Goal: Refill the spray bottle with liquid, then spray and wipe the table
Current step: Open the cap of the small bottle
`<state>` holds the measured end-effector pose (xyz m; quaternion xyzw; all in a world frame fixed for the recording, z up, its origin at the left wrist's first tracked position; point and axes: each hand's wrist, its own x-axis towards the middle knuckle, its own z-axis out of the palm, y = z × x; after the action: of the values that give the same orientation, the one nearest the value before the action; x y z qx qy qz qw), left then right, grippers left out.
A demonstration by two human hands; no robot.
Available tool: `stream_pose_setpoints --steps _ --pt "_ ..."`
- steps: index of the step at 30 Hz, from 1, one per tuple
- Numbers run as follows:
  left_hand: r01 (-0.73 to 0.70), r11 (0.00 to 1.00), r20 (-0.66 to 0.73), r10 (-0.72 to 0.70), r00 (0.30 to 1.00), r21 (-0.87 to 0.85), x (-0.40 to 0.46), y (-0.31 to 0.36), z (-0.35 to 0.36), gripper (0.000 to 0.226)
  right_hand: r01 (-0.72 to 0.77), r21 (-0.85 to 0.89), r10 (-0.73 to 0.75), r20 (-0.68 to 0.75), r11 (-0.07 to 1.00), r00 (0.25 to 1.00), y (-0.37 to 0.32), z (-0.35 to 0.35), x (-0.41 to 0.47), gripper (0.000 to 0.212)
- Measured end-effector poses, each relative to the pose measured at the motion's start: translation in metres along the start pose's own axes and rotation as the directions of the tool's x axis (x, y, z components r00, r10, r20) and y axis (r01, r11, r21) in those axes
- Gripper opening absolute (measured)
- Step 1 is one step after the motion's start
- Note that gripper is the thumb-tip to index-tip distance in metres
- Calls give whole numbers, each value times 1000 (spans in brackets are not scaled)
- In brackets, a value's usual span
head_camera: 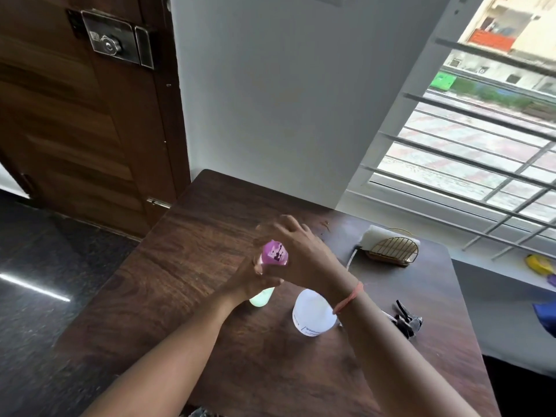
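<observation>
My left hand (251, 281) is wrapped around the middle of a bottle (274, 253) with a pink upper part and a pale green base, held just above the wooden table (186, 266). My right hand (301, 254) lies over the bottle's top with its fingers partly spread and blurred, and the cap is hidden under it. A white bottle (313, 316) stands on the table just right of the green base, below my right wrist. A black spray head (406, 322) lies on the table to the right.
A gold wire holder with white cloth or paper (389, 246) sits at the table's far right, with a thin tube (350, 260) lying beside it. Behind the table are a barred window (469, 152) and a white wall. A wooden door (84, 130) stands to the left.
</observation>
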<state>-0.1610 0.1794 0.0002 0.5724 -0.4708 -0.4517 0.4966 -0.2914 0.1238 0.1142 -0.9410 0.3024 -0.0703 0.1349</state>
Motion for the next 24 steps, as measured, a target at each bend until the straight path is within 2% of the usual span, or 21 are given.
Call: stream_pose_setpoints --steps 1,3,5,7,9,11,13,16,18,22,24 --pt "40 999 -6 -40 999 4 0 -2 0 28 -79 -8 79 -75 997 994 -4 2 0 80" --pt "56 998 5 -56 998 -5 0 -5 1 26 -156 -40 150 -135 987 980 -7 5 -1 80" --pt "4 1000 42 -3 999 -21 -1 -4 3 26 -202 -22 197 -143 979 970 0 4 -3 79" --pt "-14 1000 23 14 1000 -24 -1 -4 1 26 -267 -10 264 -122 964 957 15 -6 -7 77" --pt "1 999 10 -1 1000 -33 -1 -7 0 26 -329 -98 309 -170 939 936 29 -18 -9 58" --pt "-1 1000 12 1 1000 -6 -2 -7 -1 28 -377 -77 344 -270 923 899 34 -25 -9 39" --pt "-15 1000 3 15 1000 -1 -2 -6 0 29 -353 24 347 -258 935 902 21 -27 -7 44" --pt "-47 998 -20 46 999 -39 0 -7 2 33 -273 -40 262 -174 961 949 -8 -12 -3 51" --pt "-9 999 -35 8 999 -37 1 -8 3 35 -233 -86 223 -110 969 969 -19 1 -3 50" --pt "-6 1000 -10 6 1000 -24 0 -12 2 35 -246 -26 245 -37 969 969 -6 -1 -6 56" --pt "14 1000 -22 -14 1000 -14 2 -13 1 30 -263 -43 258 -93 964 962 8 -12 -7 40"
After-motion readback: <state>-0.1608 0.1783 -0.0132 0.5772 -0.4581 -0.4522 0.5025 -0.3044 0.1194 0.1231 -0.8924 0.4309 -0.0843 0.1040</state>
